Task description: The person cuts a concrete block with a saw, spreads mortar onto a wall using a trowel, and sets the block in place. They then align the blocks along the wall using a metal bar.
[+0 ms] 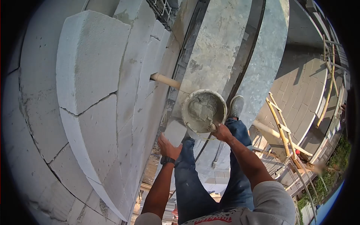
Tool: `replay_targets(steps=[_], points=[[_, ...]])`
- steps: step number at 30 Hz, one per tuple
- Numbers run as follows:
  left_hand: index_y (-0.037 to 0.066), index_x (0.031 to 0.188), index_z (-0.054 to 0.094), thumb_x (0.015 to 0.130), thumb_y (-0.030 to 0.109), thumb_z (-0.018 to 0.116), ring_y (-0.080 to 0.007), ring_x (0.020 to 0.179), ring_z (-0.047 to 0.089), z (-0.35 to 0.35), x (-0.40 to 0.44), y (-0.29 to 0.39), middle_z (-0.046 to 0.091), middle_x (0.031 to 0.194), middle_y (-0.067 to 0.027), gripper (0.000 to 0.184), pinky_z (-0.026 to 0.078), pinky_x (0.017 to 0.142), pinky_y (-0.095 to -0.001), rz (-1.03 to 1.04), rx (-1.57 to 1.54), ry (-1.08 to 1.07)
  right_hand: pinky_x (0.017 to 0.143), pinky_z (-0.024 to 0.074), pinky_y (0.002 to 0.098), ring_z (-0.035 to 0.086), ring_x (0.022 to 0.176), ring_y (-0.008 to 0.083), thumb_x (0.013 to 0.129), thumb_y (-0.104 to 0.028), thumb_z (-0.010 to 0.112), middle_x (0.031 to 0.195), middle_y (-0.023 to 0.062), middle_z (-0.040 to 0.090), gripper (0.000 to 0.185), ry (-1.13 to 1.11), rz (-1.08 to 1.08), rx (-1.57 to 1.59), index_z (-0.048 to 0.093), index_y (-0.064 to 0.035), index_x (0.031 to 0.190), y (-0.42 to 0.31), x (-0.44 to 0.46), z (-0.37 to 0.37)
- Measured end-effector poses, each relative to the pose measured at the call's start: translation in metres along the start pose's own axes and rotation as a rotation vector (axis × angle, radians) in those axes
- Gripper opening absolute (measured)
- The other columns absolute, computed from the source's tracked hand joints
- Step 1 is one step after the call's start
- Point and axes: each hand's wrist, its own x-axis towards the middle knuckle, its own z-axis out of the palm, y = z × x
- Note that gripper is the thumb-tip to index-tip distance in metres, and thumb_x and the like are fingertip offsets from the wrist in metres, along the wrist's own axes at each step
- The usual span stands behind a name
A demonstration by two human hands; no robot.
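A round bucket (204, 110) with grey wet mortar (202, 105) in it stands on the scaffold planks between the person's feet. My right hand (222, 132) is closed at the bucket's near right rim, around what looks like a tool handle that reaches into the mortar. To the left, my left hand (169, 147) has its fingers apart and lies against a pale block (175, 133); whether it presses on the block is unclear. A wall of light blocks (101, 63) rises left of that hand.
Long metal planks (215, 45) run away from the feet, with a dark gap between them. A pipe (165, 80) sticks out of the wall. Bamboo poles (279, 125) and a lower block wall (300, 93) are at the right, with a drop beneath.
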Motion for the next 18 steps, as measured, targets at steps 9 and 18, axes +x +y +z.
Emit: replay_targets(steps=[9,18], points=[[-0.007,0.144,0.024,0.059,0.026,0.096,-0.0456,0.13,0.041,-0.046,-0.093,0.034,0.038,0.137,-0.0292,0.116,0.038,0.112,-0.0535,-0.361,-0.078,0.109,0.079,0.0514,0.0478,0.065,0.089,0.0424,0.078,-0.027,0.071,0.095,0.0199,0.066,0.046,-0.138,-0.233,0.167,0.06,-0.0079,0.119,-0.008,-0.04,-0.126],[-0.009,0.146,0.021,0.058,0.027,0.096,-0.0437,0.13,0.041,-0.07,-0.124,0.072,0.037,0.138,-0.0285,0.121,0.037,0.112,-0.0532,-0.428,-0.357,0.164,0.077,0.0514,0.048,0.065,0.083,0.0436,0.08,-0.029,0.067,0.087,0.0217,0.066,0.046,0.11,-0.521,0.125,0.057,-0.0089,0.121,-0.228,0.024,-0.277]])
